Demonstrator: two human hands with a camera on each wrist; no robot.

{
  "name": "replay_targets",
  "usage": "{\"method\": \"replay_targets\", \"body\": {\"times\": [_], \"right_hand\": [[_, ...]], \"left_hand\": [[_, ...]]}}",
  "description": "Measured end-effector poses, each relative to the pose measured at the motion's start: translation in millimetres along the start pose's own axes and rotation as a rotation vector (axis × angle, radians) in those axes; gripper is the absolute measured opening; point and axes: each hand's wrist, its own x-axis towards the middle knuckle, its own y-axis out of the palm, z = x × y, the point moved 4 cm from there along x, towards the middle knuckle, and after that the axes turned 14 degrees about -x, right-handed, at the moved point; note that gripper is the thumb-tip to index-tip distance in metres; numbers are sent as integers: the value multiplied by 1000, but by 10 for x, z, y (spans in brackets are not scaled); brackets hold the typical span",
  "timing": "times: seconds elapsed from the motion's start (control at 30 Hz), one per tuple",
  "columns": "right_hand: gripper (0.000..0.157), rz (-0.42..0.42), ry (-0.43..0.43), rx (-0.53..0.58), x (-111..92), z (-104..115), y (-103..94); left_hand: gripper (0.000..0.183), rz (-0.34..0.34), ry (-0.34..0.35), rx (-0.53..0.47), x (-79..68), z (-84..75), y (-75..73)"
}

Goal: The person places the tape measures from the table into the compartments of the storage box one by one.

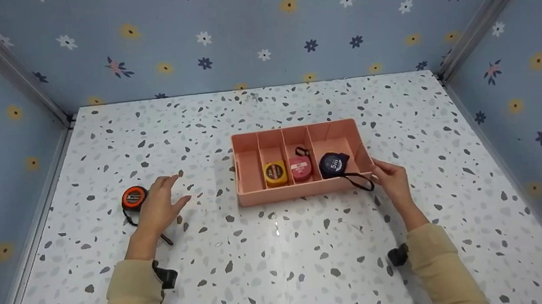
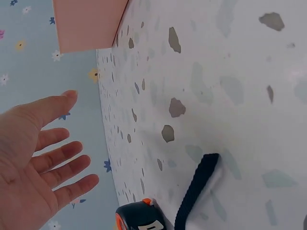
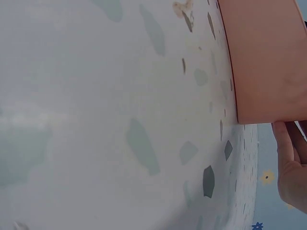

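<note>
A pink divided storage box sits on the speckled table. Inside, in separate compartments, lie a yellow tape measure, a pink tape measure and a dark blue tape measure, whose strap hangs over the front rim. My right hand holds the box at its right front corner; in the right wrist view its fingers meet the end wall. At left, my left hand is held with fingers spread and nothing in its grasp. Just left of it lies an orange and black tape measure with a dark strap.
The leftmost compartment of the box holds nothing. Blue floral panels enclose the table at the back and both sides. A dark wrist device sits at the left sleeve, another at the right.
</note>
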Motion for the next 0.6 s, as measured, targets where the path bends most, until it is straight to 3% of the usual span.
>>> {"method": "replay_targets", "body": {"times": [0.27, 0.47, 0.6], "right_hand": [[37, 34, 4, 32, -43, 89, -3], [39, 10, -4, 3, -1, 9, -3], [39, 46, 16, -15, -91, 172, -5]], "left_hand": [[60, -48, -65, -22, -38, 174, -92], [61, -88, -89, -31, -68, 256, -147], [62, -118, -83, 2, -89, 293, -182]]}}
